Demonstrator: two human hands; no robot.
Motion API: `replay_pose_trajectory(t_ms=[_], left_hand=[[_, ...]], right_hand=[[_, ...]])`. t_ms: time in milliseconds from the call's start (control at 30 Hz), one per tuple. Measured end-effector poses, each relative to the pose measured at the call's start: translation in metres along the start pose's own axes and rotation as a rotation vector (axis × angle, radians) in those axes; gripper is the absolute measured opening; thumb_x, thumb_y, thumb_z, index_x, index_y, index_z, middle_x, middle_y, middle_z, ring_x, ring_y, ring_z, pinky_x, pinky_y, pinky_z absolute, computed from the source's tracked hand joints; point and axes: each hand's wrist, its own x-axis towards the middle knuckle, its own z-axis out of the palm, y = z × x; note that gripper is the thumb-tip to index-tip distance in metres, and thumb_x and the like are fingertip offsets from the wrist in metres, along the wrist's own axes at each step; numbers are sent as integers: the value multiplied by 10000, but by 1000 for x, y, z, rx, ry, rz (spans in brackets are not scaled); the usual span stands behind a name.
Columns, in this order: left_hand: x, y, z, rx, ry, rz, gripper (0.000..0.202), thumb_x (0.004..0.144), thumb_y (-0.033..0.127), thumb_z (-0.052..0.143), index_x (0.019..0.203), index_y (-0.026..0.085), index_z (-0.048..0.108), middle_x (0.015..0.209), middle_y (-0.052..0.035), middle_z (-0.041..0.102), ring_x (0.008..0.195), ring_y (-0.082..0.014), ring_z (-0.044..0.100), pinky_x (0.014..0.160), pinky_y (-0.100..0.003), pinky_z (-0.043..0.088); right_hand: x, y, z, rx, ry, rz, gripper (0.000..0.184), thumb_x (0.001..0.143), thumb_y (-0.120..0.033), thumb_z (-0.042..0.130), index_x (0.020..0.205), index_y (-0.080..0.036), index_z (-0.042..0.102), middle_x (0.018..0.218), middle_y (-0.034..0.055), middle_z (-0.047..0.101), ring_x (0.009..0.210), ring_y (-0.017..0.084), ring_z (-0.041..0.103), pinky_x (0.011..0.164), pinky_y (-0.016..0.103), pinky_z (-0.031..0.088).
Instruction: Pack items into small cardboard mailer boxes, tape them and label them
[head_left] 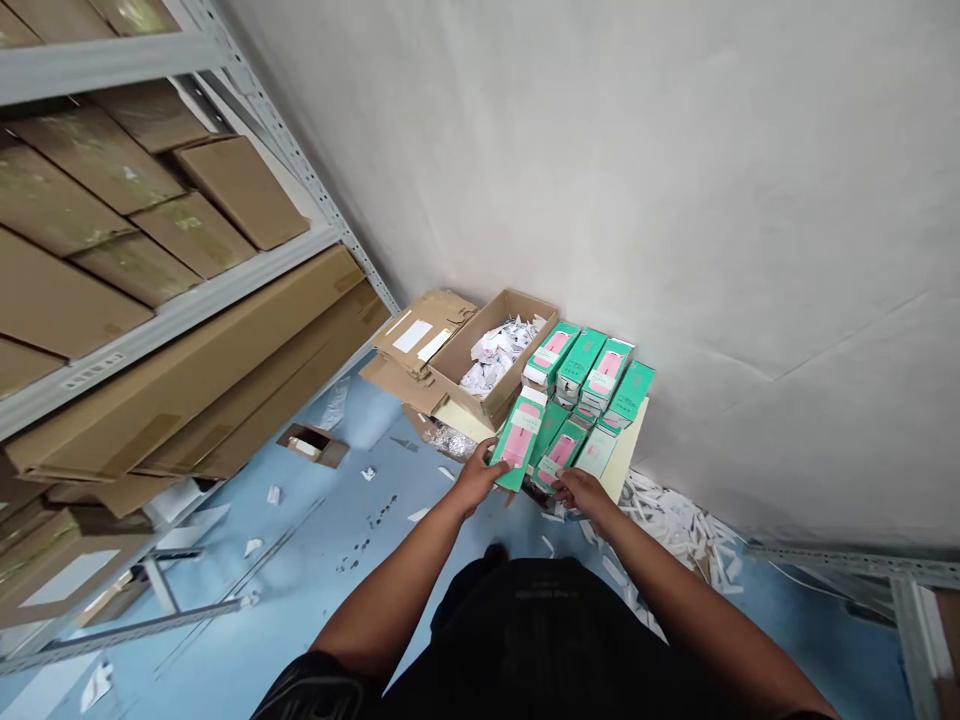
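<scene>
My left hand (477,478) grips the near end of a green box with a pink panel (520,436), its thumb lying on top. That box is tilted at the left of a group of similar green boxes (581,358) on a small pale table (634,450). At the near edge of another green and pink box (564,448), my right hand (581,490) has its fingers curled against the corner. Whether the right fingers carry any of its weight I cannot tell. Behind the held box stands an open carton (491,405) containing torn white paper (504,352).
A flattened cardboard piece (416,335) with white labels lies left of the carton. Metal shelving (247,270) stacked with brown cartons (240,190) stands at the left. Paper scraps (682,530) litter the blue floor on the right. A plain wall (637,180) rises behind the table.
</scene>
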Motion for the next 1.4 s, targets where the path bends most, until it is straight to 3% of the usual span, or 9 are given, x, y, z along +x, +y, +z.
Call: replay_pose_trajectory(t_ms=[167,333,467,667,767,933,1033,1200,1400], left_hand=[[-24,11,8,-242,-183,-113,721,749,446,838,1374,225,554,1099,-85,716,734,-168,671,591,-263,519],[-25,26,9,-463,-471,-218,613,798,368,805,1348,171,620,1183,-123,741,994,-248,720,867,-348,555],[-15,24,13,-472,-670,-394,546,825,377,758,1292,112,659,1160,-153,760,1107,-302,704,973,-397,521],[-10,3,45,-184,-958,-577,647,909,647,590,1340,165,612,1173,-156,738,1010,-309,713,807,-428,574],[-14,-11,71,47,-1125,-579,717,911,770,468,1254,163,635,1118,-152,717,925,-276,706,730,-397,577],[-29,-34,120,498,-1094,-459,657,837,759,600,1070,146,643,1045,-125,674,831,-200,668,672,-306,542],[-47,-44,157,647,-1143,-363,590,792,698,683,1031,161,636,1058,-114,673,799,-171,647,669,-283,516],[-104,-71,235,801,-1334,-174,492,808,617,661,1048,188,640,1126,-105,688,944,-209,654,738,-294,512],[-191,-125,333,930,-1452,230,451,754,519,735,1084,215,683,1098,-68,706,1027,-256,647,918,-354,492]], right_hand=[[1,-29,25,332,-144,-70,331,856,-537,699,1026,-254,680,982,56,766,809,212,705,673,315,538],[-19,-45,48,665,-197,-163,483,805,-545,686,1189,-254,663,1091,65,784,1083,315,703,907,460,559],[-43,-45,55,846,-103,-248,542,785,-547,669,1227,-233,655,1143,93,779,1190,352,669,1014,529,516],[-96,-5,44,1019,214,-343,455,815,-494,665,1160,-198,686,1077,115,793,1165,351,693,1042,536,516],[-135,30,26,1104,443,-390,412,814,-465,688,1123,-194,699,1025,110,803,1107,345,723,1025,528,538],[-216,105,-11,1198,850,-515,385,801,-404,741,1126,-201,704,1049,93,804,991,314,760,969,489,586],[-265,155,-34,1216,1073,-557,396,765,-379,792,1103,-195,702,1019,77,809,940,297,769,949,461,602],[-336,223,-69,1287,1281,-574,420,738,-416,824,1075,-202,695,983,61,809,912,297,764,901,452,619],[-397,270,-114,1063,1468,-608,540,660,-368,900,1133,-225,681,1077,35,793,980,287,737,919,427,593]])
